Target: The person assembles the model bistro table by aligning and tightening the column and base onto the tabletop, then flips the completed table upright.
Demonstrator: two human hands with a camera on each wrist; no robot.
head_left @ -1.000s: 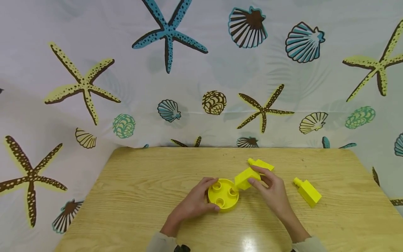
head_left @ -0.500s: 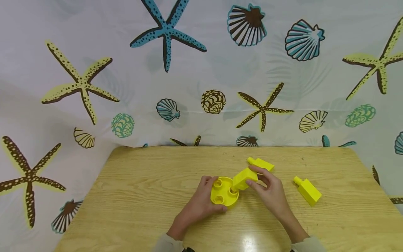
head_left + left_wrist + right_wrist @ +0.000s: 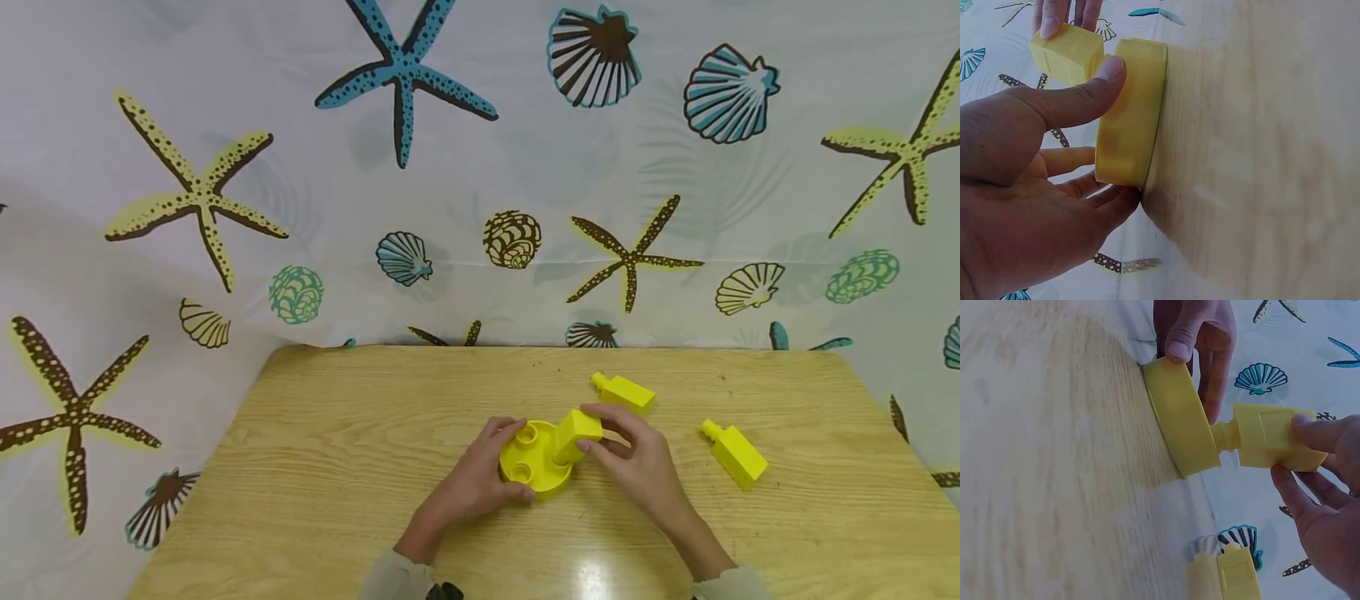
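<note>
A round yellow base [image 3: 542, 450] with raised ring sockets lies on the wooden table. My left hand [image 3: 472, 479] grips its left side, the thumb [image 3: 1085, 97] on the near rim and fingers behind. My right hand [image 3: 637, 457] pinches a yellow rectangular leg [image 3: 576, 435] between thumb and fingers. The leg stands nearly upright over the base's right-hand socket. Its narrow ridged neck [image 3: 1226, 435] points into the base, partly exposed in the right wrist view. How deep the neck sits is hidden.
Two more yellow legs with ridged necks lie on the table [image 3: 337, 433]: one leg [image 3: 626, 393] behind my right hand, another leg [image 3: 737, 457] to its right. A white cloth [image 3: 450, 192] printed with starfish and shells hangs behind the table and at both sides.
The leg in my right hand has tipped from a slant to nearly upright over the right-hand socket. My left hand keeps hold of the base, which shifted slightly right.
</note>
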